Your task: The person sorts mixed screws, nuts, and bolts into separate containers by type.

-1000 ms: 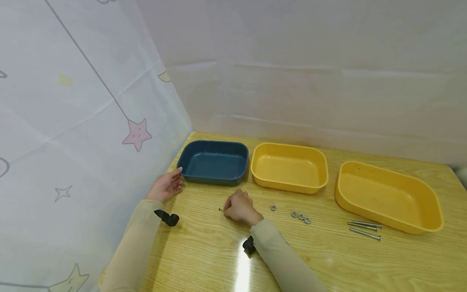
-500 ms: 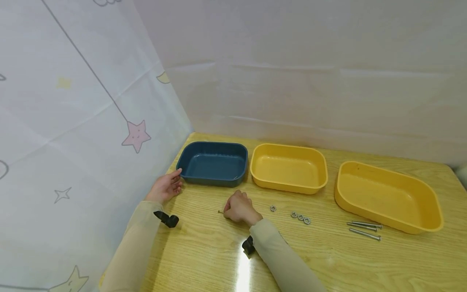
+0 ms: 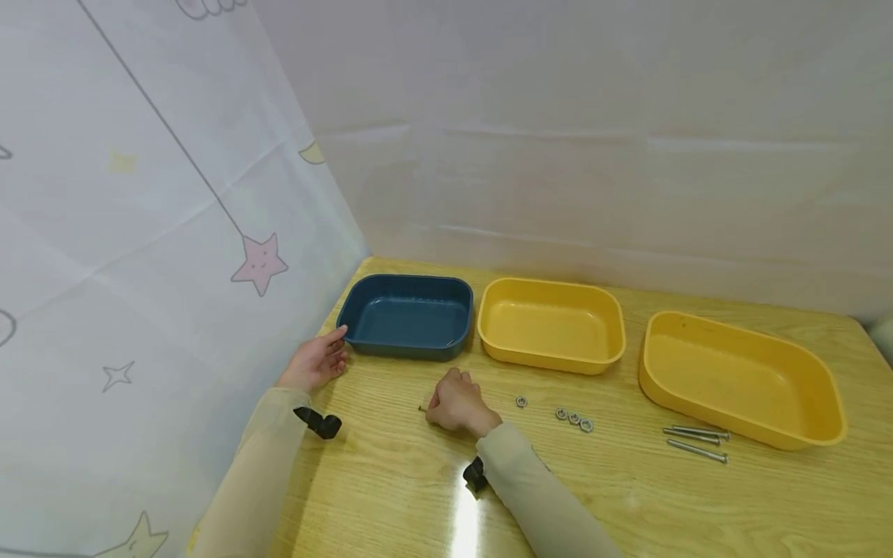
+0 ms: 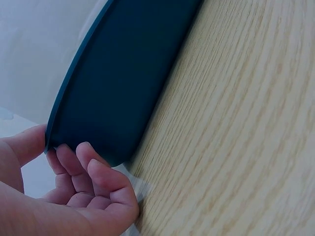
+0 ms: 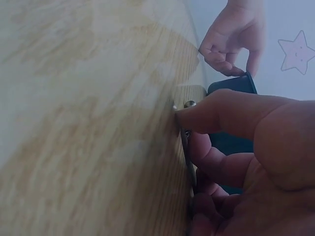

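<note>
My left hand (image 3: pixel 315 363) is at the near left corner of the dark blue tray (image 3: pixel 405 350). In the left wrist view, its thumb (image 4: pixel 30 142) and a finger pinch the tray's rim (image 4: pixel 64 88), while the other fingers curl loosely below. In front of that tray, my right hand (image 3: pixel 458 401) is low over the table with thumb and index finger pinching a small screw (image 3: pixel 422 408). The right wrist view shows the screw's round metal head (image 5: pixel 190 103) beside the thumb; most of its shank is hidden by the fingers.
Two yellow trays, a middle one (image 3: pixel 551 359) and a right one (image 3: pixel 739 430), stand along the back of the wooden table (image 3: pixel 391 488). A single nut (image 3: pixel 522 402) and a row of three nuts (image 3: pixel 574 418) lie before them. Three long bolts (image 3: pixel 698 449) lie farther right.
Both hands keep nearly the same place and hold. The head view has tipped slightly upward, so everything sits a little lower in it.
</note>
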The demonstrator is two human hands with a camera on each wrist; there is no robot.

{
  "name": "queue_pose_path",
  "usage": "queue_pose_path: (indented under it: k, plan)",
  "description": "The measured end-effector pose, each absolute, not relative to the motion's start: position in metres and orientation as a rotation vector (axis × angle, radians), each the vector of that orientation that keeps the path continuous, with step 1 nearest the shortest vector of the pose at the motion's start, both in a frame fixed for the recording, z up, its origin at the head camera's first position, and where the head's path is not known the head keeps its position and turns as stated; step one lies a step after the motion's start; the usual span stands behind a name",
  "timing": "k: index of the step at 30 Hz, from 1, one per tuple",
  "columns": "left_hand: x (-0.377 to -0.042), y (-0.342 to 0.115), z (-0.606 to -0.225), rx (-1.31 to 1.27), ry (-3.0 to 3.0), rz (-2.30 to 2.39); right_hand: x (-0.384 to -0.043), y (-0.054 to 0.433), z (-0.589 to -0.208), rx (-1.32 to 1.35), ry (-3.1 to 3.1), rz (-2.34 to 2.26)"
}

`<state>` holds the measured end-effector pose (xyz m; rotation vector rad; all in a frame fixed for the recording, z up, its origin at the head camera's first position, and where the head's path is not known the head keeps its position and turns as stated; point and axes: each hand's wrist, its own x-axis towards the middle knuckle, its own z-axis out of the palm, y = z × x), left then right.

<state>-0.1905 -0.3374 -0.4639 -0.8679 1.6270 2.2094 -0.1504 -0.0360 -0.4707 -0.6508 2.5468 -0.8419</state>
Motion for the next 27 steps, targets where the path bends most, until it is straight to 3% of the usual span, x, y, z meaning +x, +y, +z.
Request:
queue_pose_path:
  k: [17, 27]
  plan:
    - [-0.192, -0.337, -0.465, -0.851, 1.636, 2.207, -0.154, -0.033, -0.469, -0.657, 2.510, -0.847]
    - [-0.191, -0.337, -0.464, -0.853, 1.626, 2.209, -0.169, -0.020, -0.448, -0.812, 2.433, -0.808]
